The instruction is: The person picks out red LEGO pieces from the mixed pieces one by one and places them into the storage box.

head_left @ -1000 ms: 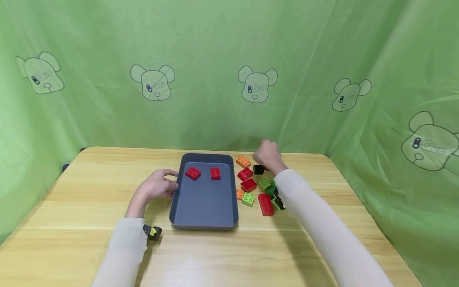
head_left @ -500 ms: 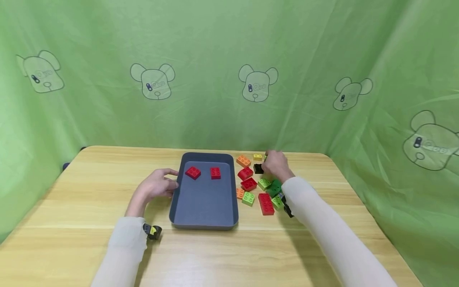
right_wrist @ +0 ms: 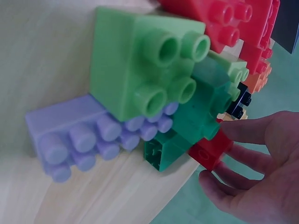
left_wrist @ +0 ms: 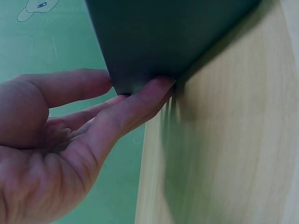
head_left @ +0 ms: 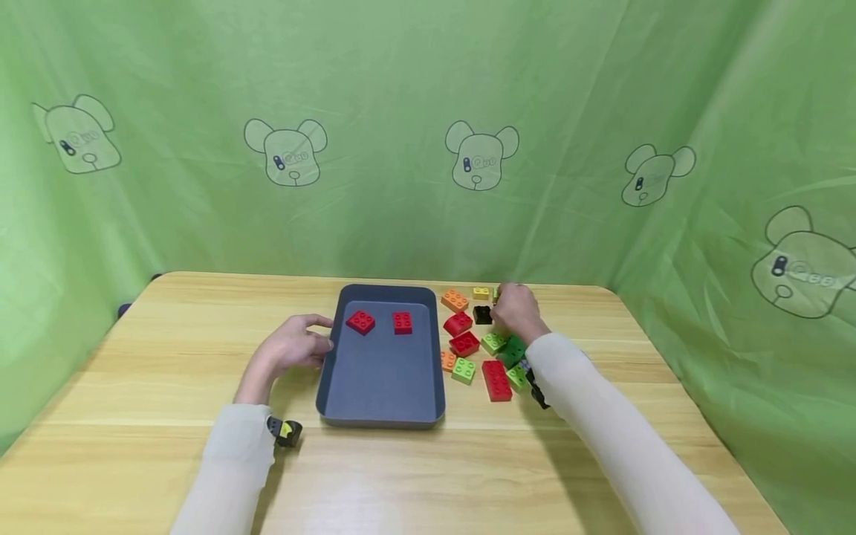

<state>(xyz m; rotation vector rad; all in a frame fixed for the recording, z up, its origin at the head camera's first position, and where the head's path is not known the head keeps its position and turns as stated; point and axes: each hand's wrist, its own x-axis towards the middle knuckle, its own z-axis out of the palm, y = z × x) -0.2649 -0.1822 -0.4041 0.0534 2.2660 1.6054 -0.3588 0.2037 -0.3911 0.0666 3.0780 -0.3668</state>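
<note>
My left hand [head_left: 294,345] rests against the left side of a dark grey tray [head_left: 381,425]. In the left wrist view its rather straight fingers touch the outer wall of the tray [left_wrist: 135,42]. Two red bricks, one [head_left: 360,322] tilted and one [head_left: 402,322] straight, lie in the tray's far half. My right hand [head_left: 518,310] is at the far end of a loose brick pile right of the tray. In the right wrist view its thumb and fingers pinch a red brick [right_wrist: 212,148] beside a dark green brick [right_wrist: 201,102]. The head view hides that red brick behind the hand.
Around the right hand lie a black brick [head_left: 482,315], a yellow brick [head_left: 481,293], an orange brick [head_left: 455,300] and a long red brick [head_left: 496,380]. Light green bricks [head_left: 463,370] and a purple brick [right_wrist: 88,130] lie nearer. A green curtain [head_left: 401,223] stands behind the table.
My right hand has come back towards me and slightly right, uncovering the yellow brick, and has settled on the red brick. The left hand and the tray have stayed put.
</note>
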